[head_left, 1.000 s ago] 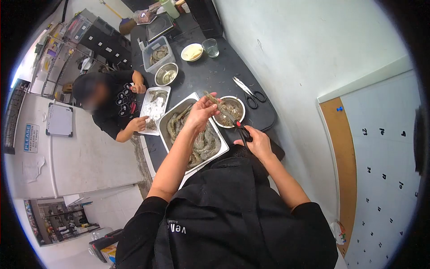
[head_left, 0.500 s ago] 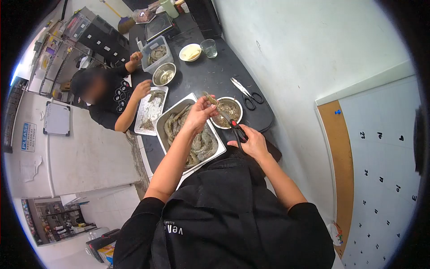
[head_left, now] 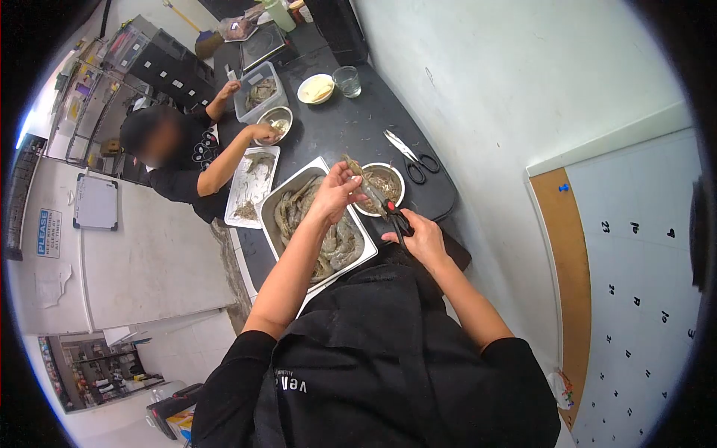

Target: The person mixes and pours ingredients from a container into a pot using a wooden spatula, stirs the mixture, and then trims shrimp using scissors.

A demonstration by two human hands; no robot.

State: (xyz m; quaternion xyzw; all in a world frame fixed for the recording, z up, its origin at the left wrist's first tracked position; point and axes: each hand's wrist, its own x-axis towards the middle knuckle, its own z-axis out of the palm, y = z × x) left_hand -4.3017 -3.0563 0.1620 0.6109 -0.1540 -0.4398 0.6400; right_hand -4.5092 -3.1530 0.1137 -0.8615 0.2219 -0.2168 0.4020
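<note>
My left hand point(head_left: 337, 193) pinches a raw shrimp point(head_left: 370, 196), held above the rim of a metal bowl point(head_left: 401, 196) with shrimp trimmings in it. In my right hand point(head_left: 423, 237) is a pair of black scissors point(head_left: 398, 216) with a red pivot, its handles wrapped by my fingers. The blades reach to the shrimp; whether they are cutting into it I cannot tell. Below my left forearm stands a white tub point(head_left: 367, 255) of whole grey shrimp point(head_left: 340, 243).
Across the dark table point(head_left: 336, 131), a co-worker's hand point(head_left: 263, 134) is over a small metal bowl point(head_left: 289, 119). Near it are a white tray point(head_left: 243, 220) and a clear plastic bin point(head_left: 280, 95). Other scissors point(head_left: 414, 160), a glass point(head_left: 347, 81) and a white bowl point(head_left: 316, 89) stand on the table.
The co-worker's nearer hand has moved from above the white tray to the small metal bowl. My hands, the shrimp and the scissors have barely shifted.
</note>
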